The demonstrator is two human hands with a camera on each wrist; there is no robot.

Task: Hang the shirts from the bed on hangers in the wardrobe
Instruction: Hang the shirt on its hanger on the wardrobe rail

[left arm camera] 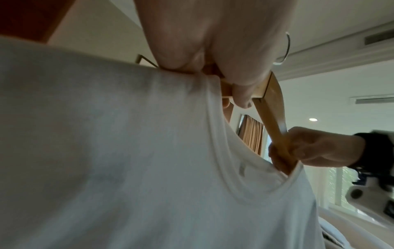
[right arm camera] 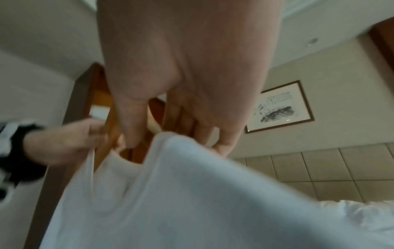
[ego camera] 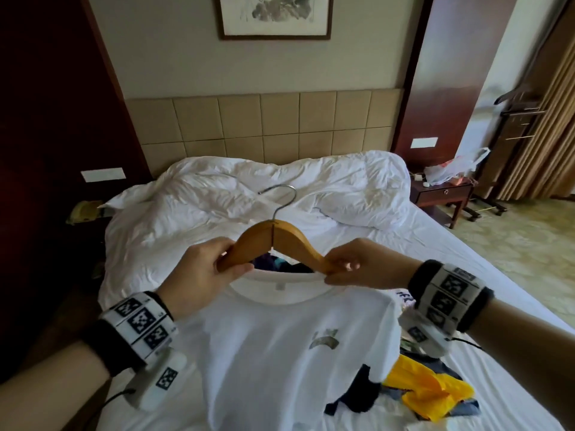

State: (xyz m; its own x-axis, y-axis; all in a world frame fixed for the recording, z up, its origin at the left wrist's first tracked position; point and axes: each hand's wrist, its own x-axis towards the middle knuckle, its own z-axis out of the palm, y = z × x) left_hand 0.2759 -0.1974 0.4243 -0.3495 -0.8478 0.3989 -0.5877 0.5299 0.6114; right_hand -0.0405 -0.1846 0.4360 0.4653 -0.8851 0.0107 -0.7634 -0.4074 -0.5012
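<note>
I hold a wooden hanger (ego camera: 273,241) with a metal hook above the bed, its two arm ends dipping into the neck of a white T-shirt (ego camera: 280,353). My left hand (ego camera: 211,269) grips the hanger's left arm together with the collar. My right hand (ego camera: 351,265) pinches the right arm end and the collar there. In the left wrist view the hanger (left arm camera: 270,107) enters the shirt (left arm camera: 127,168) neck; my right hand (left arm camera: 309,148) holds its far arm. The right wrist view shows my fingers (right arm camera: 200,134) on the collar of the shirt (right arm camera: 192,202).
More clothes lie on the bed at the right: a yellow garment (ego camera: 426,390) and dark pieces (ego camera: 357,396). A crumpled white duvet (ego camera: 264,188) covers the head of the bed. A nightstand (ego camera: 441,194) with a plastic bag stands at the right, a valet stand (ego camera: 516,119) behind it.
</note>
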